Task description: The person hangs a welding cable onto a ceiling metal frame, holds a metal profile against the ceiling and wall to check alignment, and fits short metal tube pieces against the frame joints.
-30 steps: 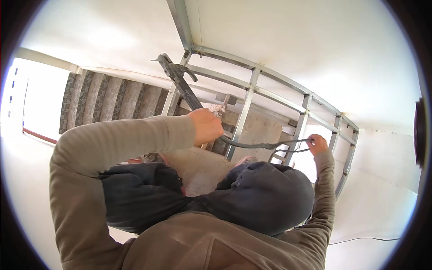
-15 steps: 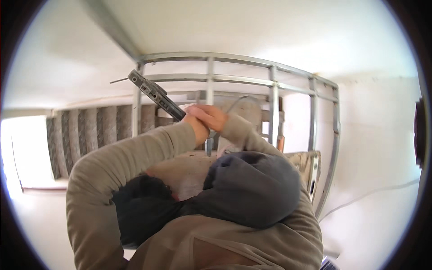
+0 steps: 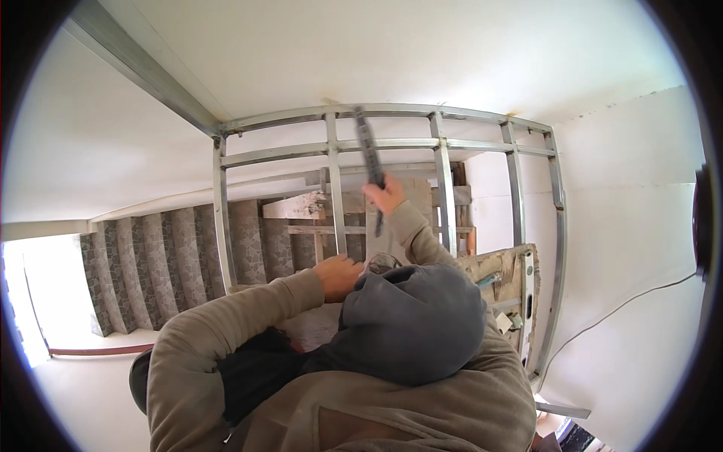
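Observation:
My right hand point(image 3: 388, 194) is closed around a long dark bar-like tool, which looks like a welding electrode holder point(image 3: 367, 139). The tool stands nearly upright in the view, blurred by motion, and overlaps the upper rails of the metal frame point(image 3: 339, 145). Lower and to the left, my left hand point(image 3: 339, 277) is curled, its fingertips mostly hidden. Whether it holds anything does not show. Just right of it is a small roundish grey thing point(image 3: 384, 263), partly covered by a rounded dark grey cloth-covered shape point(image 3: 418, 324).
Steps with a stone pattern point(image 3: 181, 252) run behind the frame at left. At right, a spirit level point(image 3: 527, 301) rests on a worn board point(image 3: 501, 264) holding small items. A cable point(image 3: 617, 307) hangs along the white wall point(image 3: 633, 226). Beyond the frame lie wooden planks point(image 3: 297, 205).
My hands were together on the tool's handle; now they are apart. The tool has swung from slanting up-left to nearly upright, in my right hand alone. My left hand has dropped lower.

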A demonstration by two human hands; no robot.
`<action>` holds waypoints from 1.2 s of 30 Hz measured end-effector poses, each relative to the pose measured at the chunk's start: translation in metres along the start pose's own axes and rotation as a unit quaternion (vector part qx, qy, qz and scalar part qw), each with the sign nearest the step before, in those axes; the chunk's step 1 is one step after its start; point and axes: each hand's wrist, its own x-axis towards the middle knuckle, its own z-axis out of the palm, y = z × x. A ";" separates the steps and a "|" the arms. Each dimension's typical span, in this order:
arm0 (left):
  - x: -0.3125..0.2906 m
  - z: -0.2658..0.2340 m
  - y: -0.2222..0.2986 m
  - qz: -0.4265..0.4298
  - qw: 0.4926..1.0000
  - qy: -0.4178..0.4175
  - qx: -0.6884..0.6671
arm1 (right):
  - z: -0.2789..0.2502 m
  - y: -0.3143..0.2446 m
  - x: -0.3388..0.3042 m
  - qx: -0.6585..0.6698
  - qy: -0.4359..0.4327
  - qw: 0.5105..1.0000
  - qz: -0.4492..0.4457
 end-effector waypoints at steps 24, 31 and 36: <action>-0.190 -0.225 0.091 -0.447 0.883 0.118 -0.083 | -0.035 0.178 0.134 -0.273 0.079 0.956 0.070; -0.206 -0.218 0.100 -0.482 0.874 0.031 -0.058 | -0.009 0.104 0.119 -0.259 0.130 0.946 0.145; -0.205 -0.224 0.105 -0.464 0.882 0.067 -0.037 | -0.007 0.107 0.107 -0.255 0.190 0.936 0.150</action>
